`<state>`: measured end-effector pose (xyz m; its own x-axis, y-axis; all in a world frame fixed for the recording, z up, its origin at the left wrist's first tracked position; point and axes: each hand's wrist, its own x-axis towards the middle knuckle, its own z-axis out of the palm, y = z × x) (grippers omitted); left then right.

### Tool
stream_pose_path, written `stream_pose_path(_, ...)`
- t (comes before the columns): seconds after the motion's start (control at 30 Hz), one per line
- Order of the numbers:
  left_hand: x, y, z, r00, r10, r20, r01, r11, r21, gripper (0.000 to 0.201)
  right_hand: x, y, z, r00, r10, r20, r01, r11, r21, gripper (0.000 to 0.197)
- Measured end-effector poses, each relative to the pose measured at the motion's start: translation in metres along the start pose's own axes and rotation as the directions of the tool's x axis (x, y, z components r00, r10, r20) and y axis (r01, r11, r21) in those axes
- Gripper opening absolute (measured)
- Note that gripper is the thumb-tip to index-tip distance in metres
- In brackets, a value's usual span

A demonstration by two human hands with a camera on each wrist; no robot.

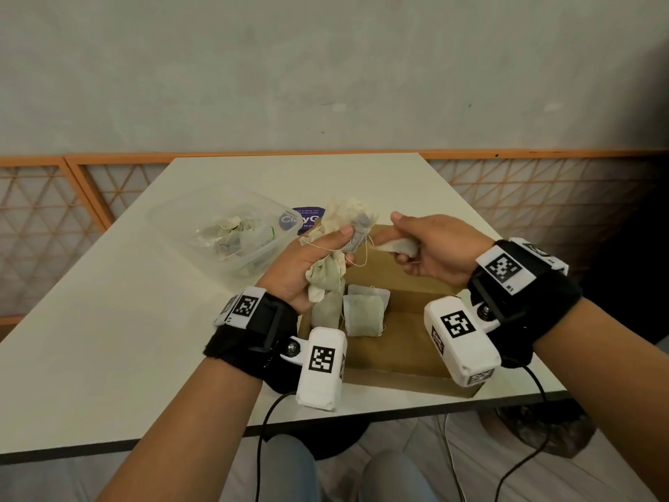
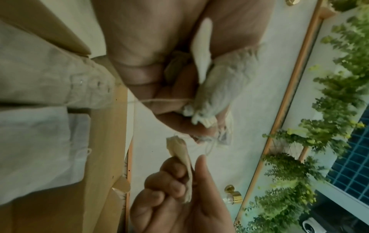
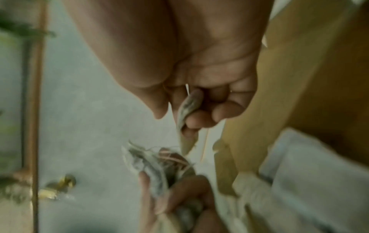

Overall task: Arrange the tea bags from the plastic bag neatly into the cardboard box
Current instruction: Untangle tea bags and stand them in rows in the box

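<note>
My left hand (image 1: 318,255) grips a bunch of pale tea bags (image 1: 347,219) above the brown cardboard box (image 1: 402,342); their strings dangle. In the left wrist view the bunch (image 2: 221,88) sits crumpled in my left hand (image 2: 159,82). My right hand (image 1: 420,244) pinches a single tea bag (image 1: 396,246) just right of the bunch, also above the box. That single bag (image 3: 187,113) shows between the curled fingers of my right hand (image 3: 203,104). Three tea bags (image 1: 364,313) stand side by side in the box's left part. The clear plastic bag (image 1: 224,233) with more tea bags lies to the left.
The white table (image 1: 108,338) carries a purple sticker (image 1: 307,219) behind the box. An orange lattice railing (image 1: 72,204) runs behind the table. Black cables (image 1: 264,440) hang from the wrist cameras below the table's near edge.
</note>
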<state>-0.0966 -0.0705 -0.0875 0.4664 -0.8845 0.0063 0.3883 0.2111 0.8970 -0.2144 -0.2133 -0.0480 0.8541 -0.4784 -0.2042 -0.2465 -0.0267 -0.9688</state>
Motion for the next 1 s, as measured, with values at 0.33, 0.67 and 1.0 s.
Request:
stream_pose_path(0.33,-0.004,0.002,0.007,0.997,0.058,-0.046,-0.049,0.981,0.188,0.013,-0.005,-0.008,0.011,0.995,-0.051,0.083,0.035,0.983,0.181,0.01)
stream_pose_path(0.67,-0.005,0.003,0.005,0.993,0.081,-0.08,-0.072,0.991,0.114,0.017,-0.008,-0.003,0.011,0.995,-0.095,0.011,0.094,0.994,0.048,0.021)
stream_pose_path(1.0,-0.006,0.005,-0.006,0.975,0.048,-0.216,-0.036,0.998,0.061,0.029,-0.004,-0.004,0.012,0.966,-0.238,-0.101,0.236,0.971,-0.03,0.014)
